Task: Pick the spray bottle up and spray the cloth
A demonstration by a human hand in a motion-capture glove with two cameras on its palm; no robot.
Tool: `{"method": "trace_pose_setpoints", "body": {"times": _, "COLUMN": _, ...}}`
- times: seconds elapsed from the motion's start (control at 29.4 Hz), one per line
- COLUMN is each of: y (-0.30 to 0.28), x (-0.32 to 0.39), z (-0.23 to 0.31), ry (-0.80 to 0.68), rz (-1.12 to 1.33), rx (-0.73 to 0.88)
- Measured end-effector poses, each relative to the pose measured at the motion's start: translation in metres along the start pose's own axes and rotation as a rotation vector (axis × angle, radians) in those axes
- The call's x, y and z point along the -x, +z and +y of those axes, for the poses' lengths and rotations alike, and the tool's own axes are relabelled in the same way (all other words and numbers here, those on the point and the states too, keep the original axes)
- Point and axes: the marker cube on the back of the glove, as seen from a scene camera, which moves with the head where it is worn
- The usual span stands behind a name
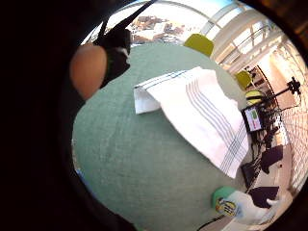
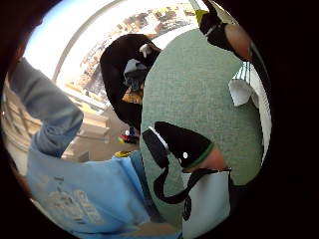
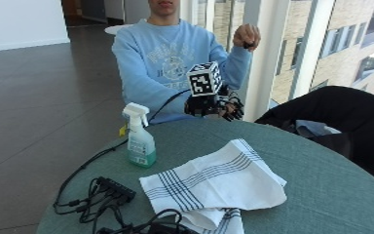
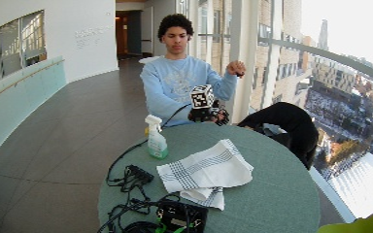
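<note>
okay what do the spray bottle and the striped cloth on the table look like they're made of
Spray bottle: looks like clear plastic holding green liquid, with a matte white plastic trigger head; the liquid shows through its wall.
Cloth: seems to be woven cotton or linen, matte white with dark stripes; it folds softly and lies rumpled on the table. The exact fibre can't be told.

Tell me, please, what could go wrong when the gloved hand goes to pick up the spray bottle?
The spray bottle stands upright near the table edge, so a sideways bump from the gloved hand might tip it off. The cables lie close by and could catch the hand. Spray aimed at the cloth may wet them.
</note>
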Motion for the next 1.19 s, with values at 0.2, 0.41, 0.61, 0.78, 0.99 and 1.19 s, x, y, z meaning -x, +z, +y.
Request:
{"method": "trace_pose_setpoints", "body": {"times": 0.2, "y": 0.003, "x": -0.013, "z": 0.000, "ry": 0.061, "rz": -0.002, "rx": 0.061}}
{"method": "trace_pose_setpoints", "body": {"times": 0.41, "y": 0.001, "x": -0.020, "z": 0.009, "ry": 0.077, "rz": 0.021, "rx": 0.086}}
{"method": "trace_pose_setpoints", "body": {"times": 0.61, "y": -0.003, "x": -0.025, "z": 0.016, "ry": 0.102, "rz": 0.034, "rx": 0.092}}
{"method": "trace_pose_setpoints", "body": {"times": 0.78, "y": -0.011, "x": -0.023, "z": 0.031, "ry": 0.132, "rz": 0.033, "rx": 0.124}}
{"method": "trace_pose_setpoints", "body": {"times": 0.99, "y": -0.030, "x": -0.015, "z": 0.070, "ry": 0.141, "rz": 0.023, "rx": 0.132}}
{"method": "trace_pose_setpoints", "body": {"times": 1.19, "y": -0.050, "x": -0.014, "z": 0.126, "ry": 0.178, "rz": -0.014, "rx": 0.084}}
